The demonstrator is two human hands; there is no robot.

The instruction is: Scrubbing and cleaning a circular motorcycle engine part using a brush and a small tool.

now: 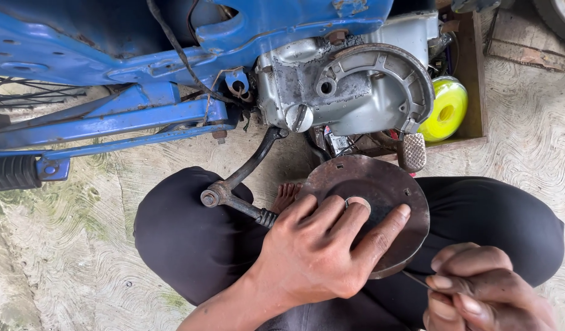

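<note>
My left hand (322,242) lies spread over a round, rusty metal cover plate (380,184), gripping it above my lap. My right hand (478,291) sits at the lower right with its fingers pinched on a thin metal tool (415,280) whose tip reaches under the plate's lower edge. Just beyond the plate is the grey engine case (350,86) of a blue motorbike, its round side opening uncovered.
The blue frame (129,92) and swingarm run across the top left, with a black footpeg (13,173). A kick lever (242,178) hangs over my left knee, with a ridged pedal (411,151) nearby. A wooden box holds a yellow spool (445,110). Concrete floor lies all around.
</note>
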